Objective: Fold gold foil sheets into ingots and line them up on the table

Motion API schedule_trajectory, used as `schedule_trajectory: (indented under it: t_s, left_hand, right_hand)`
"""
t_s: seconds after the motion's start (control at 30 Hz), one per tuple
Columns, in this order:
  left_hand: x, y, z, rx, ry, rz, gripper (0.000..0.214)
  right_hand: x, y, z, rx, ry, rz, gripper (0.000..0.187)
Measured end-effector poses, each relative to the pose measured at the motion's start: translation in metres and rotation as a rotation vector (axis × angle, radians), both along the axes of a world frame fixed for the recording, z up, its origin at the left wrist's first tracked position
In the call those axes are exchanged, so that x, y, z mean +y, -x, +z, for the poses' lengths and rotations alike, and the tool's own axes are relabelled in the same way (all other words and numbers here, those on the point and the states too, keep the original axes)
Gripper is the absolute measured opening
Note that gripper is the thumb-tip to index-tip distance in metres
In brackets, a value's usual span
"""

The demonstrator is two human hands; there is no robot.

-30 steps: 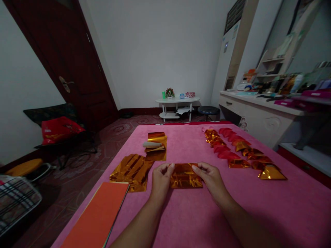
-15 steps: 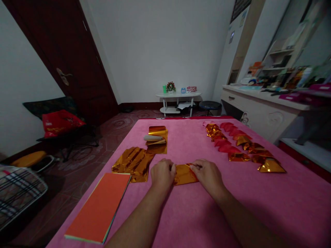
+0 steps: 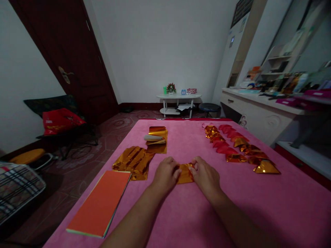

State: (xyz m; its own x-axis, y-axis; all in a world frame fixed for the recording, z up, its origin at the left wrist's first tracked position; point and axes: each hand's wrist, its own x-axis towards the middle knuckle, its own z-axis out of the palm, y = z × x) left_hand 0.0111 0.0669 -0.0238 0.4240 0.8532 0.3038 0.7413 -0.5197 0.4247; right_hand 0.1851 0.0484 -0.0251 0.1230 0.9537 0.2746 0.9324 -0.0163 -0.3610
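Observation:
A small piece of gold foil paper (image 3: 185,173) lies on the pink tablecloth (image 3: 196,217) in front of me, mostly covered by both hands. My left hand (image 3: 166,174) has its fingers curled over the left end of the foil. My right hand (image 3: 204,175) pinches the right end. The two hands nearly touch above it. A crumpled stack of gold foil sheets (image 3: 133,162) lies just left of my left hand.
An orange paper stack (image 3: 101,202) lies at the table's near left. Farther back sit a gold foil pile (image 3: 157,144) with a whitish roll (image 3: 152,138) on it, and a row of several folded gold and red pieces (image 3: 238,148) at right. A white desk (image 3: 261,113) stands right.
The foil sheet lay open and wide between my hands a second ago. My hands have moved together, folding it into a much narrower piece.

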Motion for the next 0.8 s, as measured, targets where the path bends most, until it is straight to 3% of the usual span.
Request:
schedule_trajectory:
  t_s: [0.1,0.2,0.27,0.33,0.43,0.57,0.7,0.8]
  left_hand:
    - [-0.004,0.009,0.002,0.032,0.003,-0.072,0.028]
    - [-0.007,0.013,0.002,0.077,-0.002,-0.086,0.03]
    - [-0.007,0.014,-0.001,0.089,0.006,-0.078,0.031]
    - [-0.006,0.013,-0.004,0.072,0.019,-0.053,0.036]
    - [-0.005,0.012,-0.005,0.068,0.025,-0.039,0.037]
    - [-0.006,0.014,-0.001,0.104,0.014,-0.085,0.031]
    - [-0.008,0.015,0.003,0.101,-0.009,-0.077,0.033]
    - [-0.011,0.007,0.01,0.158,-0.011,-0.04,0.028]
  right_hand:
    - [-0.004,0.006,0.005,-0.017,-0.146,0.056,0.02]
    - [-0.013,0.027,0.004,0.073,-0.26,0.268,0.043]
    - [-0.019,0.047,-0.001,0.174,-0.225,0.476,0.064]
    - [-0.022,0.064,-0.008,0.248,-0.124,0.584,0.078]
    - [-0.024,0.071,-0.016,0.297,0.02,0.562,0.081]
    - [-0.027,0.043,-0.014,0.143,0.177,0.525,0.083]
    - [-0.035,0.003,-0.009,-0.074,0.205,0.512,0.081]
    - [-0.039,-0.011,-0.01,-0.17,0.178,0.492,0.075]
